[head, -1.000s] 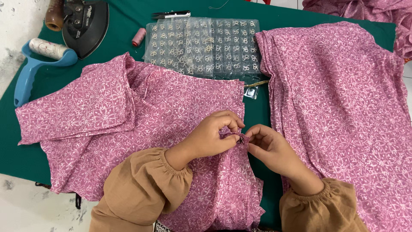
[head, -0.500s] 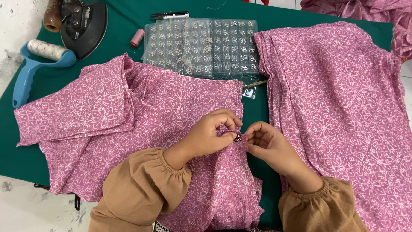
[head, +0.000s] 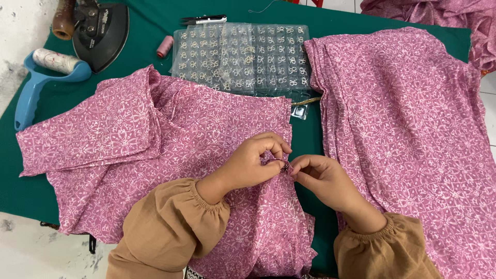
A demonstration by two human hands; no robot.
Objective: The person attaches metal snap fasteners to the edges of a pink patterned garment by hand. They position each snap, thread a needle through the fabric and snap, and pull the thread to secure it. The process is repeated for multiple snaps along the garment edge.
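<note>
Left to right: blue lint roller (head: 36,85), black iron (head: 101,33), pink thread spool (head: 165,46), clear fastener sheet (head: 243,57) on green worktop (head: 20,191). Left hand (head: 253,165) and right hand (head: 320,178) meet, both pinched on a small fastener (head: 284,166) at the pink garment (head: 170,155) edge. Best keep fabric flat, halves aligned. Pink stack (head: 413,129) right.

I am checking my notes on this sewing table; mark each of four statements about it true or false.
1. Both hands pinch the pink patterned garment at one spot. True: left hand, right hand.
2. The black flat iron rests on the garment. False: it sits on the green table cover.
3. The blue-handled lint roller lies left of the garment. True.
4. The clear plastic sheet of small fasteners is folded shut. False: it lies flat.
</note>
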